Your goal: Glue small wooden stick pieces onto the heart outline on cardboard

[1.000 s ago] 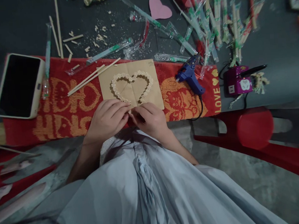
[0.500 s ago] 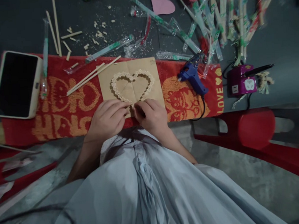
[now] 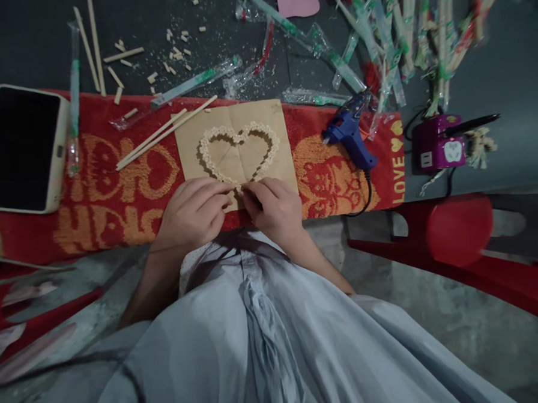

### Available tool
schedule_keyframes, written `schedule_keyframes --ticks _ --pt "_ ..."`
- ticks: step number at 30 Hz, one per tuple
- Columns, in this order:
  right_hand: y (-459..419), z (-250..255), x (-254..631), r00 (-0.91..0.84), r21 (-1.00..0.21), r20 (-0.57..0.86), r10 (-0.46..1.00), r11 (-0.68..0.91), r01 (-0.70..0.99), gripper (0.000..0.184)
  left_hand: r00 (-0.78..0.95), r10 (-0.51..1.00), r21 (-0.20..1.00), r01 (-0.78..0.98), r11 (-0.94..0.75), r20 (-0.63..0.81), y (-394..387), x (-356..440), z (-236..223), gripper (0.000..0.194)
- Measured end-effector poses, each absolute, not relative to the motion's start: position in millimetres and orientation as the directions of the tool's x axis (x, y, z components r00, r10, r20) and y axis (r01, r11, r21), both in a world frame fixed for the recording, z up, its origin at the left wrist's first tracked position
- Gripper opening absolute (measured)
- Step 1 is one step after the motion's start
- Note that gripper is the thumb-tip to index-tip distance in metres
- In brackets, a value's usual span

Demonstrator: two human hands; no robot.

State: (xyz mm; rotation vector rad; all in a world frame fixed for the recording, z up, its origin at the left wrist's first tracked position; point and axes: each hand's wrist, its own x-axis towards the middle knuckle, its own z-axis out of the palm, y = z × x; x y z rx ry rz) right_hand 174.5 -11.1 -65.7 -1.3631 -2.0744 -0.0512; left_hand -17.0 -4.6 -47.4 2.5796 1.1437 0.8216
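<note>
Left hand (image 3: 192,213) and right hand (image 3: 276,210), fingers bunched, nearly meet at the bottom point of a pale heart outline (image 3: 274,142) on brown paper (image 3: 285,161), any grip hidden; light, even pressure should keep small pieces aligned.

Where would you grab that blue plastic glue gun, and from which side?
Probably by the handle of the blue plastic glue gun, coming from the person's right. It lies on the red-and-orange patterned towel with the handle slanting towards the person and rightward, while the nozzle points left, so fingers there should stay away from the tip. Mind the black cord at the handle's end.
</note>
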Motion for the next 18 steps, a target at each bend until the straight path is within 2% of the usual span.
schedule_keyframes --ticks 9,18 --pt "-11.9 -66.2 174.6 -0.241 -0.297 0.541 0.806 0.451 0.842 0.024 0.564 0.705 0.354 0.613 -0.707 0.431 -4.1 -16.4 -45.4 0.019" --pt "-12.2 -69.9 173.7 -0.214 -0.327 0.581 0.786 0.465 0.823 0.018 0.617 0.602 0.172 0.611 -0.772 0.507 -5.7 -14.2 -40.6 0.015"
